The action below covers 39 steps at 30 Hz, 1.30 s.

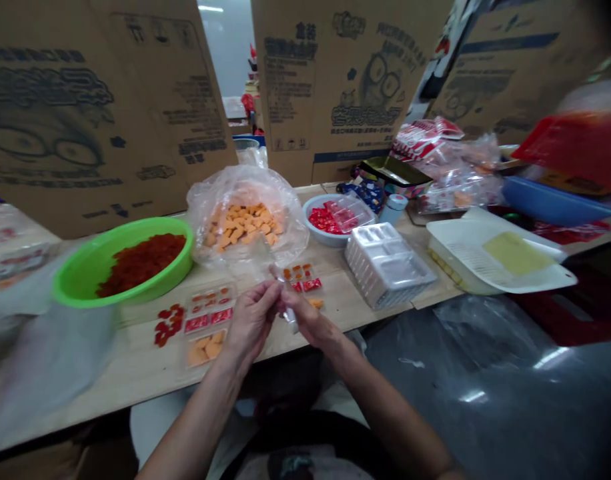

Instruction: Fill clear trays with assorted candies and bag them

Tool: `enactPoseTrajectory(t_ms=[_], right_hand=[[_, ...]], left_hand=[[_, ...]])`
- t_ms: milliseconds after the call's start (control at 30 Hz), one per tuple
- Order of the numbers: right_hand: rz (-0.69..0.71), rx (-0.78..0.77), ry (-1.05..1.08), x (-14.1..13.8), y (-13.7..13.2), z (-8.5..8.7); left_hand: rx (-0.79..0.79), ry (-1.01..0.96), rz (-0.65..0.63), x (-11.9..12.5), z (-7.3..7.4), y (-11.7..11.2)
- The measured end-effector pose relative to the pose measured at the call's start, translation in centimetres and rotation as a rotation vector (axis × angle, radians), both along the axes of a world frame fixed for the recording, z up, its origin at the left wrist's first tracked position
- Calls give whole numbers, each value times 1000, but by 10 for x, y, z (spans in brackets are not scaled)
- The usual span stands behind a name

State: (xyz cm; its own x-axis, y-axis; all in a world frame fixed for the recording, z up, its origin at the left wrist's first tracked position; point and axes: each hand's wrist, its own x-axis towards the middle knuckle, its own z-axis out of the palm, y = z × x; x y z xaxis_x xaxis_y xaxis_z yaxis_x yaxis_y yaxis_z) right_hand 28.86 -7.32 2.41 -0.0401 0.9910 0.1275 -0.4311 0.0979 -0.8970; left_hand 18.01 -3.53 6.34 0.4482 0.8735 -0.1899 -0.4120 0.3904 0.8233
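My left hand (253,320) and my right hand (305,317) meet above the front edge of the wooden table (135,367). Both are closed on a clear plastic tray (291,313) held upright between them; it is blurred. Just behind the hands, a filled clear tray (301,277) lies on the table with red packets and orange pieces in it. Another filled tray (209,323) lies left of my left hand, with loose red candies (168,325) beside it.
A green bowl (85,280) of red candies stands at the left. A clear bag (248,223) holds orange snacks. A grey bowl (330,220) holds red packets. A stack of empty trays (385,263) and a white scoop tray (500,260) sit right. Cardboard boxes (345,80) line the back.
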Motion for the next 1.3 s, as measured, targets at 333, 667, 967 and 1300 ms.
enactPoseTrajectory(t_ms=[333,667,967,1300], right_hand=[[-64,-32,109,14,-4,7],[-37,-58,201,13,-7,11],[-33,-82,172,8,-6,10],[-185,-99,-4,43,-3,36]], left_hand=[[-91,-87,14,23,-3,-4],[-52,-88,-22,21,-6,-5],[-9,-34,3,20,-3,-6],[149,-104,-69,12,17,4]])
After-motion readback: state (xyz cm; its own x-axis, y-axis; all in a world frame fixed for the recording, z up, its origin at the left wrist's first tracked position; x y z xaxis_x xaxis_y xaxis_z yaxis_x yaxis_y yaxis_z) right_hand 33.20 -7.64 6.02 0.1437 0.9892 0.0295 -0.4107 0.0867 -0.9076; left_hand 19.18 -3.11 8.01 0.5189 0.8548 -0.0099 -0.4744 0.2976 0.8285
